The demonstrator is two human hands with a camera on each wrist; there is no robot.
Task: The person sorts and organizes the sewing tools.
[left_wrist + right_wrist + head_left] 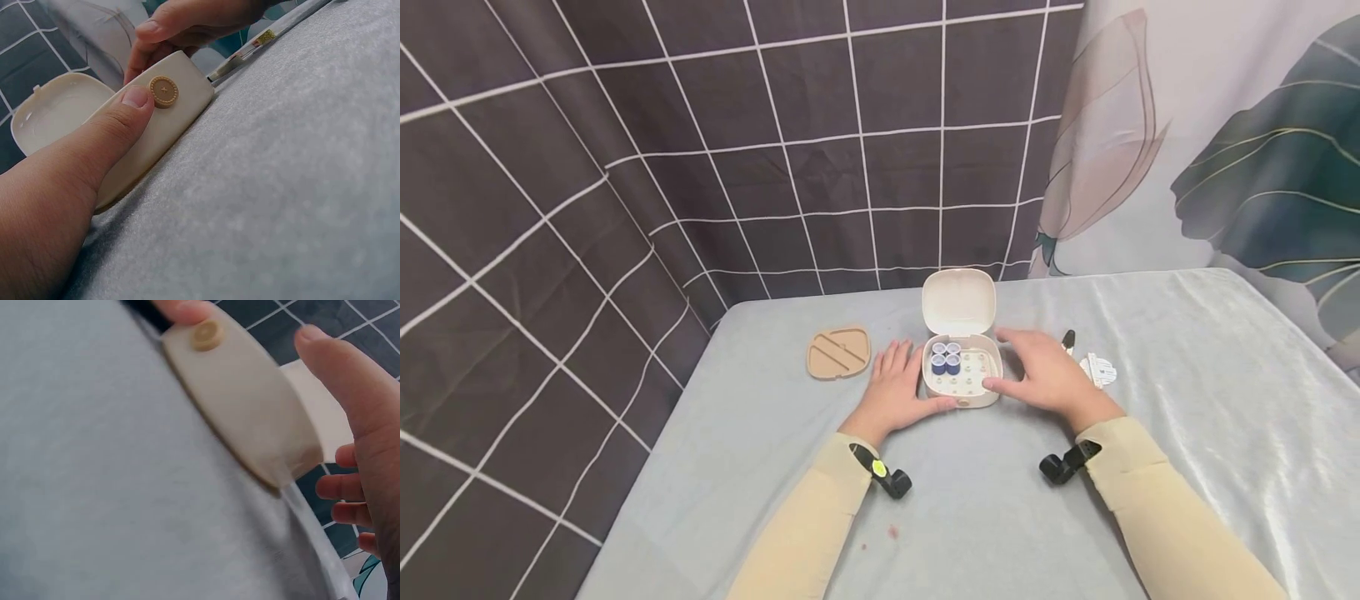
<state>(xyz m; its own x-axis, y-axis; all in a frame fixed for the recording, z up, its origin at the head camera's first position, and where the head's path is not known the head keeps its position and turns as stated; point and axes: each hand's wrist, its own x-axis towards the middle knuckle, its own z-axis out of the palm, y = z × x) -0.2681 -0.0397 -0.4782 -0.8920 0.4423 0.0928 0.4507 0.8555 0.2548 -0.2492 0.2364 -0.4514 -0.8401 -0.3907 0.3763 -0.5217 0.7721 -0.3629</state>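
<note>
In the head view a cream sewing-kit-like box (963, 400) stands on the cloth with its lid (959, 302) raised. Inside, several dark blue spools (952, 364) fill the back left, with small bare pegs (968, 381) around them. My left hand (895, 392) lies along the box's left side, fingers straight, its thumb touching the front wall beside a tan button-shaped catch (164, 92). By the right side, my right hand (1045, 371) is spread, thumb over the front right rim and fingers partly hidden; the right wrist view shows it loosely spread, not gripping.
A tan divided tray (838, 352) lies left of the box. Beyond my right hand are a white card-like item (1099, 370) and a small black-tipped object (1068, 340). Light grey cloth (970, 500) covers the table, and a dark checked curtain (820, 167) hangs behind.
</note>
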